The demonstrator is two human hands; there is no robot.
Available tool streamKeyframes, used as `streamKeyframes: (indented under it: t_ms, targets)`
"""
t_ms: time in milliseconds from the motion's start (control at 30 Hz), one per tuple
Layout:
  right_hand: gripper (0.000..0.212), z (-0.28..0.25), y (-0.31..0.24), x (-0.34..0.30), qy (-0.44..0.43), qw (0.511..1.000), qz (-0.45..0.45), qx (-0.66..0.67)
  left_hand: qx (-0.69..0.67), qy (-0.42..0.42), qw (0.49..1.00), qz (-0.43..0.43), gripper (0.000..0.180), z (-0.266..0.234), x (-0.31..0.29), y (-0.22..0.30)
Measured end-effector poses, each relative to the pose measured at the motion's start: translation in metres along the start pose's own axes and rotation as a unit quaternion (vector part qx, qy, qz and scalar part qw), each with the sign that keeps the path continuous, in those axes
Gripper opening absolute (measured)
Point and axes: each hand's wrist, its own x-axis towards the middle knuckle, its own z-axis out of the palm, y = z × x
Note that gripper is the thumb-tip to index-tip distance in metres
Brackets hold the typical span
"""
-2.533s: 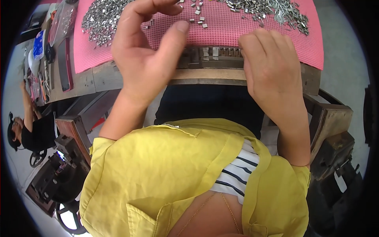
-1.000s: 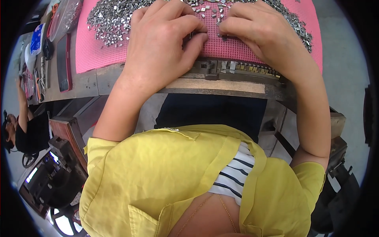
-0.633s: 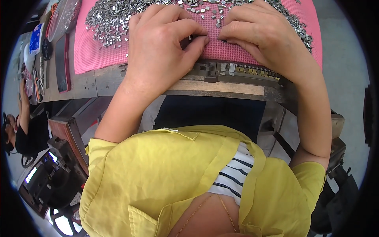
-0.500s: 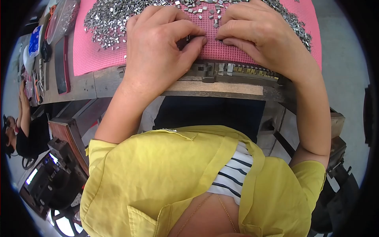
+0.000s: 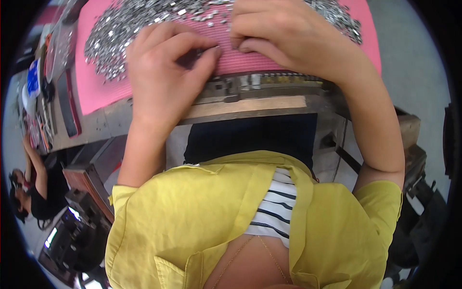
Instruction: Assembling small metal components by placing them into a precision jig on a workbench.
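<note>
Along the near edge of the bench, a long, dark metal fixture with a row of small, brass-coloured blocks lies beside a pink, textured mat. Small, silver metal pieces are heaped on the mat at left and right; a few lie loose beyond the fingertips. The bare left hand is positioned beside the left heap, thumb and index finger curled with their tips close together. The bare right hand faces it, thumb and fingers bent inward. Blur and angle hide both grips: whether either hand holds a piece cannot be told. Step in hand, as judged: fingertip handling of individual pieces. The next move would call for a light, precise pinch and steady wrists.
</note>
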Motion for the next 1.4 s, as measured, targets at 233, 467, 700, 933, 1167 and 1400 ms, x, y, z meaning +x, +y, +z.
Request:
streamKeyframes:
  t_ms: [233, 467, 700, 933, 1167, 1400]
  targets:
    - [0.009, -0.055, -0.034, -0.007, 0.002, 0.935, 0.326, 0.137, 0.003, 0.024, 0.998, 0.051, 0.012, -0.006, -0.004, 0.001]
    - [0.011, -0.075, -0.082, -0.057, -0.008, 0.889, 0.452, 0.068, -0.084, -0.001, 0.994, 0.071, 0.012, 0.005, 0.008, 0.035]
    - [0.016, -0.059, -0.102, -0.06, 0.049, 0.888, 0.451, 0.075, -0.081, -0.036, 0.99, 0.106, 0.016, 0.042, 0.008, 0.07]
    - [0.015, -0.056, -0.106, -0.059, 0.049, 0.891, 0.445, 0.07, -0.025, -0.061, 0.992, 0.106, 0.016, 0.038, 0.005, 0.08]
    - [0.017, -0.056, -0.107, -0.055, 0.049, 0.894, 0.441, 0.057, -0.04, -0.082, 0.994, 0.061, 0.018, 0.035, 0.004, 0.08]
    - [0.017, -0.054, -0.107, -0.057, 0.078, 0.889, 0.444, 0.081, -0.039, -0.056, 0.993, 0.098, 0.031, 0.024, -0.002, 0.079]
